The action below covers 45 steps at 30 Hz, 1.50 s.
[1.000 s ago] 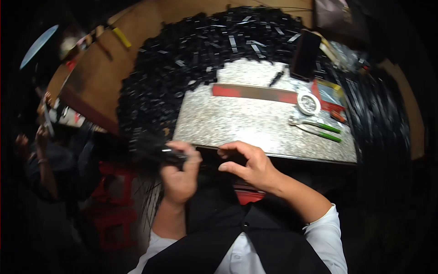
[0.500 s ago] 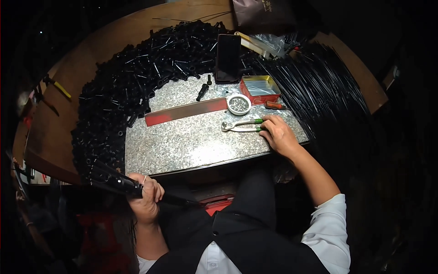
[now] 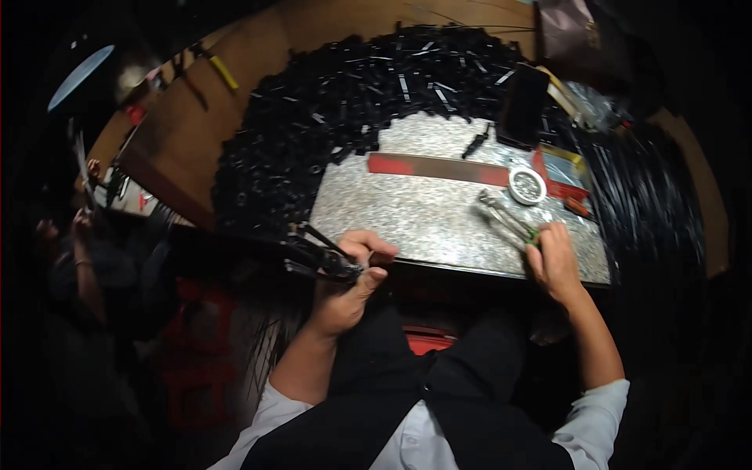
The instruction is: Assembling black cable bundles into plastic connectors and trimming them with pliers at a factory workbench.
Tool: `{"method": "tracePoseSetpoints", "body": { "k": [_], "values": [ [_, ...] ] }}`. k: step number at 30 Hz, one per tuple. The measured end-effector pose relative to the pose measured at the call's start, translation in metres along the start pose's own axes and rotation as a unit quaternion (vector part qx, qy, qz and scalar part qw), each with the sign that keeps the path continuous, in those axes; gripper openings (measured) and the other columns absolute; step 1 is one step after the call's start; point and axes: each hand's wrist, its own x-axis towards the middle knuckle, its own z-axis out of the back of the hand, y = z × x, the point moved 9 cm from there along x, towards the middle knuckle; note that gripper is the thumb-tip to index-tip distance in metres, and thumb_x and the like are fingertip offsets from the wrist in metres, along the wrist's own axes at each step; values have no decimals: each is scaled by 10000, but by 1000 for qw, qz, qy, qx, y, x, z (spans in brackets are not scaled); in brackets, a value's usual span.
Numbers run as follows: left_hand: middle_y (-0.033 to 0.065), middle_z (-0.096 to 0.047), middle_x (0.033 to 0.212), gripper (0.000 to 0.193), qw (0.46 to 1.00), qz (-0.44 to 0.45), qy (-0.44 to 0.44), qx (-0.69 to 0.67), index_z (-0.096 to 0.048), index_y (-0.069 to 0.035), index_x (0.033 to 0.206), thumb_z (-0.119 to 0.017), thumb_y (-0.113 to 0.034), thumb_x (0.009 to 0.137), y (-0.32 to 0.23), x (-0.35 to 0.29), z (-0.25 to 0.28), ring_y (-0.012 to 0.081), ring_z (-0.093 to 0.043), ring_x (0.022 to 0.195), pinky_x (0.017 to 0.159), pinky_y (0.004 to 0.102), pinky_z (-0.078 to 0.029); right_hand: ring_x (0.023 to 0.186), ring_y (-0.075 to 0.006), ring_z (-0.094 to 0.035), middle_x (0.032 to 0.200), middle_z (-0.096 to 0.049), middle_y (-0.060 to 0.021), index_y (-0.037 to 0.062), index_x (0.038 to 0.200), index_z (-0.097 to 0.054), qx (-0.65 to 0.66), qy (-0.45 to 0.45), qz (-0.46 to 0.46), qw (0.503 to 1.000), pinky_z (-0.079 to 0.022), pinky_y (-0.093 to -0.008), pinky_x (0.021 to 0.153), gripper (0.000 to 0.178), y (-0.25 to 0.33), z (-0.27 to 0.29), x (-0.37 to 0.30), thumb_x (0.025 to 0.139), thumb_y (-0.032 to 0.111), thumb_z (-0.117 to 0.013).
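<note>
Left hand gripping bundle of black strips at near-left edge of granite slab; bundle's left end fading into dark, length unclear. Right hand resting palm-down on green-handled pliers at slab's near-right corner; fingers curling over handles, grip itself hidden under hand. Red-ended metal ruler lying across slab, small round tin just beside its right end. Heap of black parts ringing slab's far and left sides, single pieces hard making out. Dark phone leaning behind.
</note>
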Motion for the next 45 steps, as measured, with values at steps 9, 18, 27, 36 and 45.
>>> {"method": "tracePoseSetpoints", "body": {
  "k": [9,18,27,36,45],
  "values": [
    [14,-450,613,331,995,84,-25,-56,-374,-89,884,-698,-125,832,19,-13,6,102,-413,461,473,257,-385,606,-208,-554,718,-570,-104,15,825,-504,419,69,-157,891,-438,-311,583,123,74,6,20,859,83,-601],
    [-48,-396,601,769,987,105,6,-117,-361,-83,954,-843,-479,504,18,-9,-5,62,-391,487,494,195,-340,1099,-331,-510,1109,-524,-152,41,819,-526,-84,-107,117,984,-379,-507,958,244,140,60,46,718,142,-724],
    [-10,-485,876,583,989,78,-52,117,-606,-42,708,-818,-543,498,31,-16,12,115,-458,858,750,271,-400,1265,-336,-408,1244,-480,-152,19,881,-590,-178,-131,170,960,-203,-629,1078,211,163,50,42,769,177,-675],
    [-28,-510,817,666,983,153,-66,-77,-517,-29,984,-895,-327,524,41,-23,9,53,-478,736,645,190,-391,758,-276,-562,861,-545,-151,16,757,-518,-78,36,168,982,-449,-366,661,231,160,33,32,787,212,-636],
    [-32,-545,728,648,980,166,53,-92,-601,-9,908,-918,-334,446,51,-23,1,38,-491,663,568,183,-373,532,-144,-616,732,-610,-71,10,1071,-444,643,556,-224,477,-499,-288,491,294,171,-52,-39,845,36,-630]
  ]
}}
